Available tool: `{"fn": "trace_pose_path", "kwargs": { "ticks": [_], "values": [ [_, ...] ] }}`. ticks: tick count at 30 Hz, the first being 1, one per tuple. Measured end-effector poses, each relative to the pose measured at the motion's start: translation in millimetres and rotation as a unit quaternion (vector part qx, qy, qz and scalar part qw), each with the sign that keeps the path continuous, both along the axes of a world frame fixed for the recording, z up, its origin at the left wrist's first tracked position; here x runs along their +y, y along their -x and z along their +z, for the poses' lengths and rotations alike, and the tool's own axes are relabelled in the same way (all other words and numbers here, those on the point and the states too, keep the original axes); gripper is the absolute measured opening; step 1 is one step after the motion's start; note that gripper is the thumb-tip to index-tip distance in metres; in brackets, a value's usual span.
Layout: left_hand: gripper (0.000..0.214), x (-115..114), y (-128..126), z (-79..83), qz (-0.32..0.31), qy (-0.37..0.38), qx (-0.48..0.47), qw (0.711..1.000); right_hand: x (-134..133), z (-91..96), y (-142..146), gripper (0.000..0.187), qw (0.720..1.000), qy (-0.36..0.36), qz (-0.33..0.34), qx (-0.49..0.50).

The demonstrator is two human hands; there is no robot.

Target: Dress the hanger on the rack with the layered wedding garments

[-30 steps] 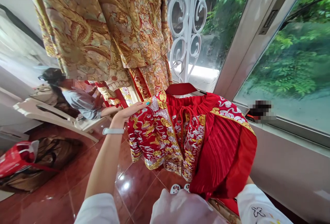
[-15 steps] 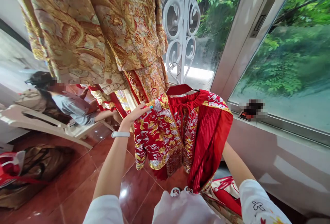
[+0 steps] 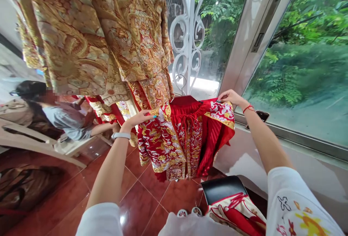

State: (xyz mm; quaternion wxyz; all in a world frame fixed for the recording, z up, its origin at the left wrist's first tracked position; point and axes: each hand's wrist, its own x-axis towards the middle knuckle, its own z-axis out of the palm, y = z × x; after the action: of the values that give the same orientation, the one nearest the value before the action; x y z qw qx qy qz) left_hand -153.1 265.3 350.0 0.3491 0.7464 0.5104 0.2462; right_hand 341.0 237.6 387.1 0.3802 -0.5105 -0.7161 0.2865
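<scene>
A red jacket [image 3: 165,140] with gold and silver embroidery hangs from a hanger [image 3: 185,100] with a metal hook, its front open. Inside it shows a red gathered, drawstring garment [image 3: 187,114]. My left hand [image 3: 140,117], with a white wristband, is closed on the jacket's left shoulder edge, the thumb side hidden by cloth. On the other side my right hand [image 3: 231,97] pinches the jacket's right shoulder edge and holds that half out, so the red lining shows.
Large gold embroidered garments [image 3: 108,36] hang at upper left. Behind the hanger stands a white scrollwork frame [image 3: 187,29], beside a window. A phone [image 3: 262,116] rests on the sill. A black seat [image 3: 224,189] bears folded red and cream cloth. A person [image 3: 62,116] sits at left.
My right hand has come up from behind the jacket's right half to its top edge, and that half now spreads outward. My left hand stays on the left shoulder. The view has shifted slightly.
</scene>
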Motion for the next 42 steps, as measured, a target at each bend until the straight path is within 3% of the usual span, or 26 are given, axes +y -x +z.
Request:
{"fn": "trace_pose_path", "kwargs": {
  "ticks": [2, 4, 6, 8, 10, 13, 15, 17, 18, 20, 22, 25, 28, 31, 35, 39, 42],
  "values": [
    [0.070, 7, 3, 2.2, 0.006, -0.006, 0.021, 1.000, 8, 26.6, 2, 0.019, 0.998, -0.025, -0.013, -0.053],
    [0.073, 10, 5, 3.0, 0.009, -0.008, 0.023, 1.000, -2, 52.3, 10, 0.014, 0.989, -0.086, -0.042, -0.115],
    [0.078, 8, 6, 0.9, 0.006, -0.017, 0.008, 1.000, -34, 68.9, 23, 0.020, 0.966, -0.183, -0.071, -0.168],
    [0.079, 3, 5, -4.7, -0.003, -0.040, -0.005, 0.999, -76, 69.5, 37, 0.025, 0.928, -0.290, -0.078, -0.221],
    [0.076, -4, 4, -12.2, -0.017, -0.075, -0.016, 0.997, -112, 53.0, 47, 0.026, 0.906, -0.334, -0.072, -0.249],
    [0.064, -24, -7, -19.3, -0.009, -0.185, -0.030, 0.982, -130, 9.3, 50, 0.022, 0.918, -0.332, -0.096, -0.196],
    [0.053, -44, -29, -16.8, 0.051, -0.322, -0.043, 0.944, -120, -19.2, 47, 0.021, 0.926, -0.322, -0.158, -0.118],
    [0.044, -66, -67, -9.3, 0.085, -0.454, -0.043, 0.886, -105, -40.0, 47, 0.024, 0.933, -0.296, -0.199, -0.050],
    [0.041, -76, -91, -5.2, 0.057, -0.496, -0.029, 0.866, -100, -47.4, 49, 0.026, 0.938, -0.280, -0.204, -0.024],
    [0.037, -89, -145, 0.7, -0.122, -0.526, 0.061, 0.839, -94, -58.3, 56, 0.031, 0.947, -0.247, -0.206, 0.019],
    [0.037, -89, -195, 1.5, -0.236, -0.535, 0.154, 0.796, -94, -68.0, 61, 0.037, 0.950, -0.224, -0.215, 0.046],
    [0.036, -70, -246, -4.9, -0.273, -0.537, 0.244, 0.760, -97, -83.4, 58, 0.034, 0.957, -0.198, -0.211, -0.006],
    [0.035, -50, -265, -14.5, -0.250, -0.530, 0.275, 0.762, -97, -91.7, 42, 0.031, 0.955, -0.190, -0.198, -0.117],
    [0.041, -43, -274, -22.7, -0.226, -0.527, 0.276, 0.771, -91, -81.7, 23, 0.035, 0.946, -0.198, -0.207, -0.152],
    [0.042, -45, -294, -29.5, -0.208, -0.504, 0.283, 0.789, -86, -38.2, 10, 0.038, 0.924, -0.227, -0.241, -0.193],
    [0.042, -36, -310, -32.9, -0.203, -0.447, 0.236, 0.838, -113, 11.8, 18, 0.045, 0.894, -0.272, -0.266, -0.236],
    [0.041, -22, -313, -33.6, -0.191, -0.387, 0.140, 0.891, -153, 16.1, 42, 0.042, 0.889, -0.296, -0.218, -0.272]
  ]
}}
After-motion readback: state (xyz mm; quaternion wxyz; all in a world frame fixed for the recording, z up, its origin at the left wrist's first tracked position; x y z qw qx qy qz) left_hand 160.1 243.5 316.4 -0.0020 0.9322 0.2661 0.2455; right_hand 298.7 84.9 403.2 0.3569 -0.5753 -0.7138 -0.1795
